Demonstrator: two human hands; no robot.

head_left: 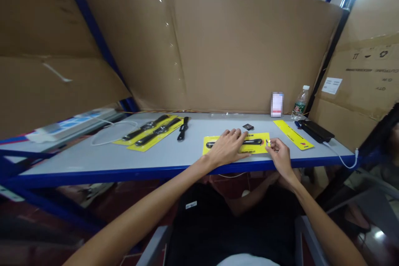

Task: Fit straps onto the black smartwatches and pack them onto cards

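My left hand (229,146) lies palm down with its fingers stretched across a yellow blister pack (205,143), pressing it to the tabletop. Inside the pack is a black spokeshave (254,141), its middle partly covered by that hand. At the pack's right end my right hand (279,154) is closed in a pinch. A small whitish bit (268,143) shows at those fingertips, too small to name. Further left lie two more yellow packs (141,145) with black tools in them. Beside them is a loose black tool (183,129) without a card.
A bare yellow card (293,134) lies to the right, next to a black case (316,131) with a white cable. Behind stand a phone (277,104) and a bottle (299,106). A small black square (248,126) sits behind the pack. Cardboard walls (249,50) enclose the table.
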